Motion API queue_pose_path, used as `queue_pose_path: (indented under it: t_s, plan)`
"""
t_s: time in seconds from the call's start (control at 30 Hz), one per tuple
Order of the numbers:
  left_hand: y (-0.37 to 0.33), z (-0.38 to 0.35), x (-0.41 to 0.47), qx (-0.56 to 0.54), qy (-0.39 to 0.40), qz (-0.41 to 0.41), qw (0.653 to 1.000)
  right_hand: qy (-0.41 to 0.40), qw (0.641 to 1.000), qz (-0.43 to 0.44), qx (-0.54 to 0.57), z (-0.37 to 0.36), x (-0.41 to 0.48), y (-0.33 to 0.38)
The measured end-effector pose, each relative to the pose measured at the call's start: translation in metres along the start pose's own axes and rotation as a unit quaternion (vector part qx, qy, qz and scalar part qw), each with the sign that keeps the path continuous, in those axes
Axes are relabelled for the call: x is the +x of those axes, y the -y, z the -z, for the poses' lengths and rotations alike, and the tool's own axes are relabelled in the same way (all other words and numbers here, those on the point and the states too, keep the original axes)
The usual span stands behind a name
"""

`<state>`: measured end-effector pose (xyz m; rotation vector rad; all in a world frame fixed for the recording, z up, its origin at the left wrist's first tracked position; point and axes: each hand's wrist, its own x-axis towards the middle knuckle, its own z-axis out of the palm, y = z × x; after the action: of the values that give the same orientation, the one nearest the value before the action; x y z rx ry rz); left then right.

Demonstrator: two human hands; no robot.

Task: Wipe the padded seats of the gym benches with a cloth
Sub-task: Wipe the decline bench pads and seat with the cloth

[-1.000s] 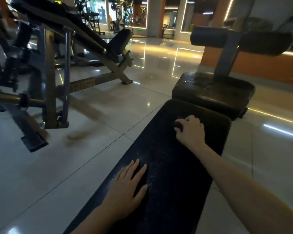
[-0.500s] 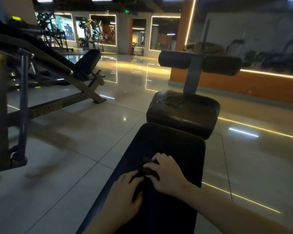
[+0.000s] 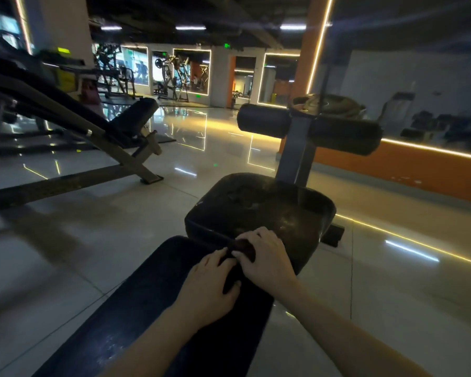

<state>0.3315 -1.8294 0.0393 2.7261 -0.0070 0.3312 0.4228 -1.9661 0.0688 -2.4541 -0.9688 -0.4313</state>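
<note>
A long black padded bench back [image 3: 136, 317] runs away from me, and a worn dark seat pad [image 3: 259, 208] sits at its far end. A small dark cloth [image 3: 244, 247] lies at the far end of the long pad, between my hands. My right hand [image 3: 267, 258] curls over the cloth and grips it. Beside it, my left hand [image 3: 211, 284] holds the near part of the cloth with its fingers and thumb. Most of the cloth is hidden under my hands.
Two black roller pads [image 3: 307, 129] on a grey post stand behind the seat. An inclined bench on a metal frame [image 3: 98, 148] stands to the left. Glossy tiled floor [image 3: 120, 224] surrounds the bench; an orange wall [image 3: 433, 172] runs along the right.
My right hand has drawn the cloth back from the pad's far end and my left hand has come off the pad onto the cloth. The view has tilted upward.
</note>
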Motion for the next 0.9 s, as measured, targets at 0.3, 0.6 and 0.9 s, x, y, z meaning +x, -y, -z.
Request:
queue_pose_path:
  t_s: [0.3, 0.6, 0.9]
  plan:
    - [-0.055, -0.035, 0.077, 0.053, -0.008, 0.062, 0.997, -0.01, 0.999, -0.039, -0.024, 0.062, 0.072, -0.141]
    - [-0.055, -0.039, 0.078, 0.084, -0.02, 0.083, 0.993, 0.032, 0.999, -0.017, 0.016, 0.062, 0.119, -0.193]
    - [-0.064, -0.039, 0.077, 0.088, -0.008, 0.09, 0.992, 0.055, 0.998, -0.022, 0.03, 0.095, 0.134, -0.21]
